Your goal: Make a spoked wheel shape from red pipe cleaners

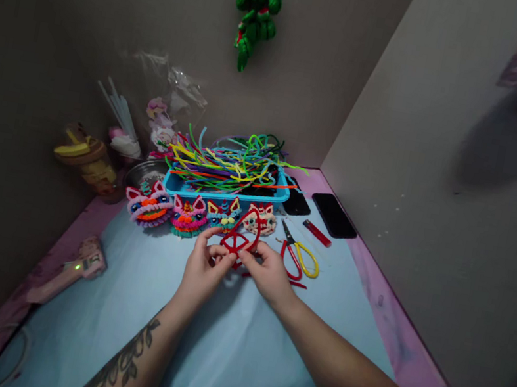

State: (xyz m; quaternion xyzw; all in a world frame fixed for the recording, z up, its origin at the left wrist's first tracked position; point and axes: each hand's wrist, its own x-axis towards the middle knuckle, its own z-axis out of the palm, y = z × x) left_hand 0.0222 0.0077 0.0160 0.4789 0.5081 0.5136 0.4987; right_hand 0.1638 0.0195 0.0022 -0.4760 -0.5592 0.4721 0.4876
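Between my two hands is a red pipe cleaner [236, 241] bent into a round frame with spokes, a long loop of it rising above. My left hand [208, 258] pinches its left and lower edge with closed fingers. On the other side my right hand [269, 273] is closed on the lower right part, thumbs almost meeting. Just behind stand several fuzzy animal heads, among them a cream one [261, 219], a blue one [224, 215] and a pink one [188, 216]. Scissors [305, 259] with red and yellow handles lie right of my right hand, by a loose red strip [298, 284].
A blue tray [225, 197] heaped with colourful pipe cleaners stands at the back. Two dark phones [334, 215] and a red lighter [317, 233] lie to the right. A pink glue gun [75, 269] with a cord rests at left. Walls enclose the table's back and sides.
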